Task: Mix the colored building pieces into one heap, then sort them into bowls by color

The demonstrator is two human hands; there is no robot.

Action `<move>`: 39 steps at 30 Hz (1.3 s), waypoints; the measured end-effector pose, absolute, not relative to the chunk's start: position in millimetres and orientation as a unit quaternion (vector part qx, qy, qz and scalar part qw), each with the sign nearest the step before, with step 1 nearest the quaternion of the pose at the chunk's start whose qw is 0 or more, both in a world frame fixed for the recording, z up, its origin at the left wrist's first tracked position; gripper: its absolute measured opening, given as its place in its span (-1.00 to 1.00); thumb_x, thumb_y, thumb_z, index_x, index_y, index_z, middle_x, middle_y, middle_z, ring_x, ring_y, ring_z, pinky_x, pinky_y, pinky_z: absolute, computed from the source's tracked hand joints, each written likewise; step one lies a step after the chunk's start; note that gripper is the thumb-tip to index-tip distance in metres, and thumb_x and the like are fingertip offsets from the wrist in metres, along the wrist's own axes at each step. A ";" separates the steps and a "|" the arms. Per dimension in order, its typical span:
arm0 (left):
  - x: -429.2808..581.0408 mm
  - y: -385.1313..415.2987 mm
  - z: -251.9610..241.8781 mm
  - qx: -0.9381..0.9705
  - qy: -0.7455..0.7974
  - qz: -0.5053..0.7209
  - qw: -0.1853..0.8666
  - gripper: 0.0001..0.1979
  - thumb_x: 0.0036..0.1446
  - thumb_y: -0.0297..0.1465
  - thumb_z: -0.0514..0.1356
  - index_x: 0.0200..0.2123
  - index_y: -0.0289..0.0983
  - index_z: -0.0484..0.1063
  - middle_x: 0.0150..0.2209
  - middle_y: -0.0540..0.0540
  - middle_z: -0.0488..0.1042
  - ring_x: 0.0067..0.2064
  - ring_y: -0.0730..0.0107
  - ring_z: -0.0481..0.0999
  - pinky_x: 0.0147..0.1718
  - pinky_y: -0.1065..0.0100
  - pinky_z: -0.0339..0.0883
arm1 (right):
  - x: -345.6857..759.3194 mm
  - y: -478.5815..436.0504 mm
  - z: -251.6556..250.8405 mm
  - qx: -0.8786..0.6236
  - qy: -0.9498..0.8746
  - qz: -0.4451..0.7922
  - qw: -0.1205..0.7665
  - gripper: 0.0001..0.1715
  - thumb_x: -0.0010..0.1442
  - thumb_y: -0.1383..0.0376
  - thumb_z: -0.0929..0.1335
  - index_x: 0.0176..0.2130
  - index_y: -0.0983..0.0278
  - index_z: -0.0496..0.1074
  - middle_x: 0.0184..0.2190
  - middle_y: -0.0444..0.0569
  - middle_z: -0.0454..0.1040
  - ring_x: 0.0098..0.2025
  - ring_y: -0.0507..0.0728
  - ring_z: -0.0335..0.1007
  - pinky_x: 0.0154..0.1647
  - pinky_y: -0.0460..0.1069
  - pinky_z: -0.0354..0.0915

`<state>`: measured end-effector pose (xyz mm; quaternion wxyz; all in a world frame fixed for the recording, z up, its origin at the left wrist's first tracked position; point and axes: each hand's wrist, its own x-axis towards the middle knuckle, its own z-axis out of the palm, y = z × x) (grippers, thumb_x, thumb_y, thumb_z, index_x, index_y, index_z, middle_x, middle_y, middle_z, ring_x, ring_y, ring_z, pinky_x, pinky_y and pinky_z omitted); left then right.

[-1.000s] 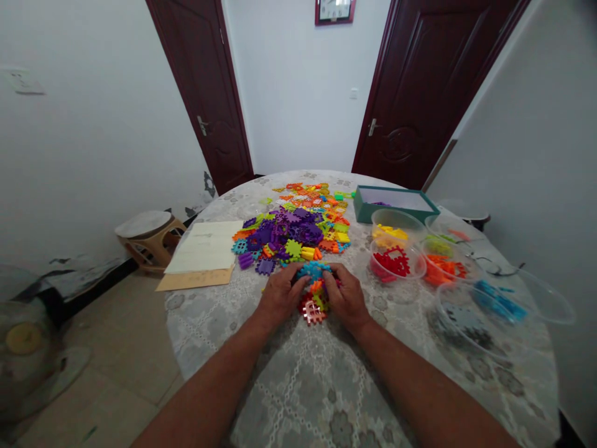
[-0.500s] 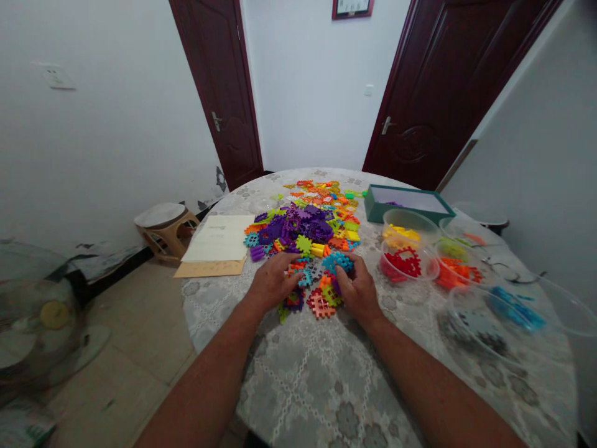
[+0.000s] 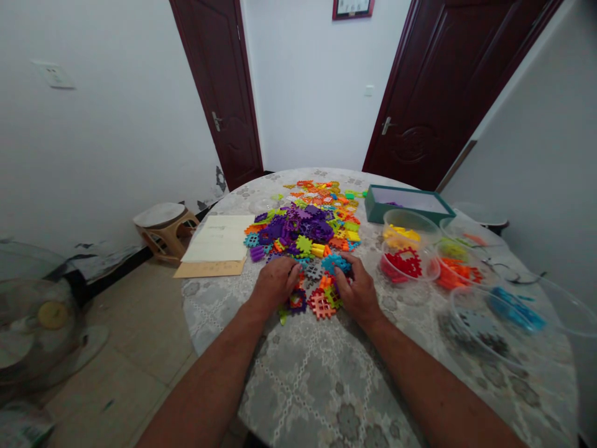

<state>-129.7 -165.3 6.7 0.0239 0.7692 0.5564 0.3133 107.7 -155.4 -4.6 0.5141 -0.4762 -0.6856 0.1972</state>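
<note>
A heap of colourful plastic interlocking tiles (image 3: 308,224), mostly purple on top, lies mid-table. My right hand (image 3: 359,289) is closed on blue gear-edged tiles (image 3: 336,264), gripped between thumb and fingers at the heap's near side. My left hand (image 3: 278,281) has its fingers curled at the heap's near left, thumb close to the forefinger; what they hold is hidden. Between the hands lie a grey tile (image 3: 314,270) and a salmon-pink lattice tile (image 3: 321,304). A dark purple tile (image 3: 297,301) rests just under my left hand.
Clear tubs of sorted pieces stand at right: yellow (image 3: 402,237), red (image 3: 403,262), orange (image 3: 459,272), blue (image 3: 517,308) and grey (image 3: 478,330). Behind them is a green box (image 3: 410,204). Paper sheets (image 3: 217,239) lie at left; a stool (image 3: 165,227) stands beyond the table.
My left hand has shifted slightly back and its fingers have drawn in, away from the middle tiles. More of the grey tile shows. My right hand keeps hold of the blue tiles, nearly still.
</note>
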 end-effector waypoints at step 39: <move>-127.2 -152.2 -7.4 0.742 0.550 0.384 0.001 -0.93 0.31 -0.44 0.17 -0.17 -0.22 0.44 -0.15 -0.15 0.49 -0.05 0.16 0.47 0.01 0.15 0.40 | 115.4 -152.7 -2.4 -0.499 -0.680 0.222 0.490 -0.46 0.35 0.08 0.34 0.23 0.24 0.46 0.14 0.08 0.59 0.10 0.26 0.55 0.24 0.19 0.39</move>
